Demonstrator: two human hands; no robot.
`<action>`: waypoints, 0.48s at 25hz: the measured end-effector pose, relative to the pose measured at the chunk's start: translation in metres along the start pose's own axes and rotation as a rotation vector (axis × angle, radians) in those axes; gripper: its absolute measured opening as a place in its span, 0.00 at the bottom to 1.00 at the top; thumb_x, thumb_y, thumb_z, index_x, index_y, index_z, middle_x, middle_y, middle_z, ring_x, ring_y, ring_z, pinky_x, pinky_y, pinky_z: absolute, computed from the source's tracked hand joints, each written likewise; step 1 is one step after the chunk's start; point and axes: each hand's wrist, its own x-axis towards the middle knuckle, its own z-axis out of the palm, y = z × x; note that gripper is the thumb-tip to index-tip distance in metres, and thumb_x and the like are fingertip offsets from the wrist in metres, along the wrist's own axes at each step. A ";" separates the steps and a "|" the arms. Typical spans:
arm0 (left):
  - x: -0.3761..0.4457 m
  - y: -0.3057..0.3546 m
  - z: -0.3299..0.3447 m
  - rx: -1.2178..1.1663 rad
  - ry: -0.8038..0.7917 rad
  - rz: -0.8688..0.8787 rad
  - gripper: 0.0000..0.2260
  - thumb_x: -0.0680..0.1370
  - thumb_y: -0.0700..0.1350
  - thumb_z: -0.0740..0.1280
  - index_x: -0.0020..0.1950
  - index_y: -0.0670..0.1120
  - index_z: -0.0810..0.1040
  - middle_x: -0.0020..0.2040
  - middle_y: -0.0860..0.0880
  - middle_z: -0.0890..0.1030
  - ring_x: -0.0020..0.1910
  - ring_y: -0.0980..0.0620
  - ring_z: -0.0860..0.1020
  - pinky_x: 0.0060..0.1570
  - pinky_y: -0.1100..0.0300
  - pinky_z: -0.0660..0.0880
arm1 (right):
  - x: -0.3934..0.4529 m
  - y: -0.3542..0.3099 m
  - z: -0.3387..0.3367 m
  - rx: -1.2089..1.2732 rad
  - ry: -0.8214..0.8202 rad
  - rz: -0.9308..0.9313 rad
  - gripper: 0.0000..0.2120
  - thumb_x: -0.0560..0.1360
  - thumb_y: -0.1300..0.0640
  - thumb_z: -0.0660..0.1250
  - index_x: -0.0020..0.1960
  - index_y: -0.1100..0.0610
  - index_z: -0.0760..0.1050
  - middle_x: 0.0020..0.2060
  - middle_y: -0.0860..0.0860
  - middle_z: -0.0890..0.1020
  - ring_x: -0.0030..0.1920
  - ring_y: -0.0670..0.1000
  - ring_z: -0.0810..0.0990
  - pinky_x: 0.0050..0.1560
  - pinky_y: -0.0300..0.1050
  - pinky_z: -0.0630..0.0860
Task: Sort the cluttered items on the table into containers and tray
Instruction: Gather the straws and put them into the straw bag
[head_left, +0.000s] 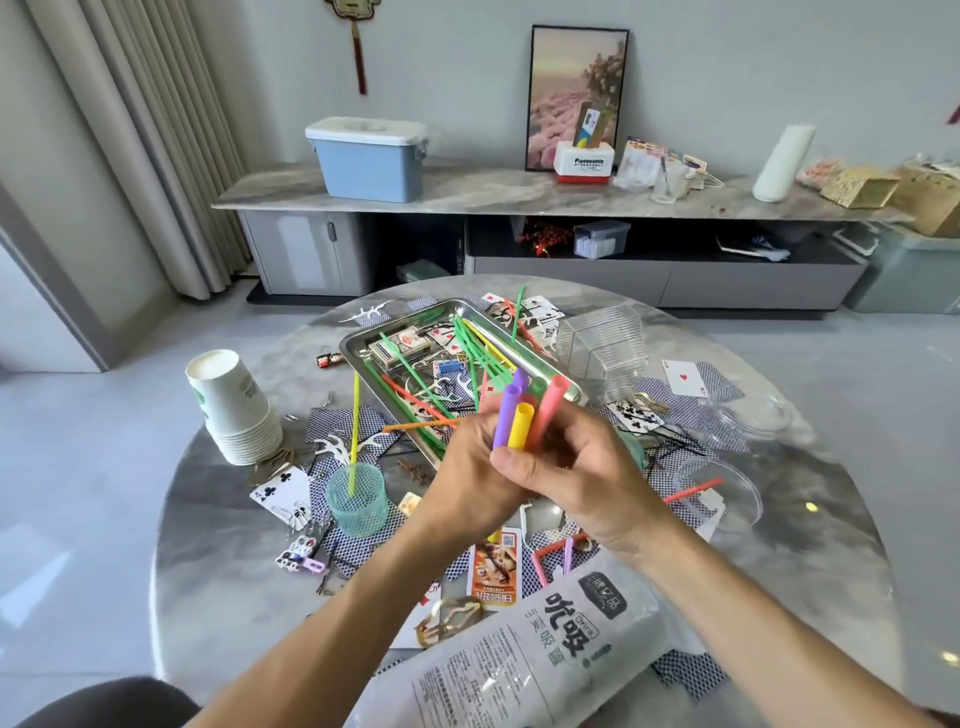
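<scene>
Both hands meet over the middle of the round table and hold one bundle of thick straws (522, 410), purple, yellow, pink and green, pointing up and away. My left hand (467, 467) wraps the bundle from the left. My right hand (576, 475) grips it from the right, thumb across the front. Behind them a steel tray (358, 340) holds thin green, yellow and red straws, card boxes and playing cards. A teal mesh cup (358, 501) at the left holds one thin yellow straw. A clear ribbed container (602, 338) stands to the right of the tray.
A stack of paper cups (234, 408) lies tipped at the table's left. Playing cards, clips and floss picks are scattered around the tray. A printed straw bag (545, 649) lies near me. Clear lids (727, 488) sit at the right. A sideboard with a blue box (369, 161) stands behind.
</scene>
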 end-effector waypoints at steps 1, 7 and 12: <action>0.001 -0.001 0.000 0.006 -0.007 -0.005 0.14 0.70 0.32 0.68 0.30 0.49 0.77 0.28 0.53 0.79 0.27 0.58 0.75 0.27 0.64 0.72 | -0.001 -0.003 -0.002 0.014 0.012 -0.022 0.14 0.72 0.56 0.74 0.56 0.56 0.81 0.53 0.62 0.83 0.56 0.61 0.81 0.60 0.59 0.78; 0.003 -0.010 -0.007 0.171 -0.086 -0.110 0.19 0.70 0.35 0.71 0.27 0.48 0.65 0.24 0.51 0.66 0.23 0.52 0.63 0.26 0.61 0.63 | 0.006 -0.027 -0.022 -0.017 0.099 -0.107 0.06 0.74 0.57 0.71 0.50 0.55 0.83 0.43 0.59 0.85 0.46 0.60 0.84 0.52 0.66 0.80; 0.009 -0.014 -0.015 0.334 -0.127 -0.232 0.16 0.69 0.45 0.76 0.28 0.50 0.70 0.23 0.54 0.70 0.21 0.54 0.67 0.24 0.65 0.64 | 0.011 -0.038 -0.042 -0.295 0.323 -0.193 0.03 0.77 0.61 0.69 0.48 0.58 0.82 0.41 0.53 0.86 0.39 0.52 0.84 0.44 0.52 0.82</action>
